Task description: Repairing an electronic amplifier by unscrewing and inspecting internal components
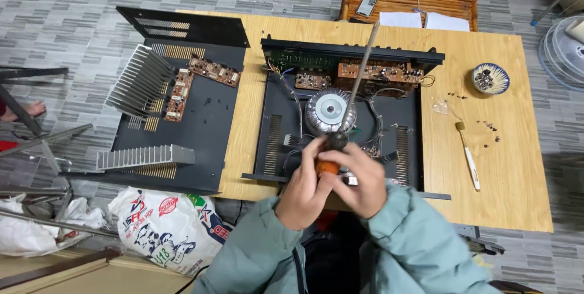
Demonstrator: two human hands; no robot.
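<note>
My left hand (pixel 306 189) and my right hand (pixel 362 178) both grip the orange and black handle of a long screwdriver (pixel 354 90). Its thin metal shaft points up and away from me, over an opened black amplifier chassis (pixel 275 129). Inside the chassis sit a round silver toroidal transformer (pixel 327 111), brown circuit boards (pixel 380 72) along the back wall and bundles of wires. The hands hover above the chassis's near edge. Both sleeves are pale green.
The wooden table (pixel 486 172) also holds the removed black cover (pixel 201 129) with finned heat sinks (pixel 137 81) and boards, a patterned bowl of screws (pixel 490 78), loose screws, and a small brush (pixel 468 157). A printed sack (pixel 167 227) lies on the floor.
</note>
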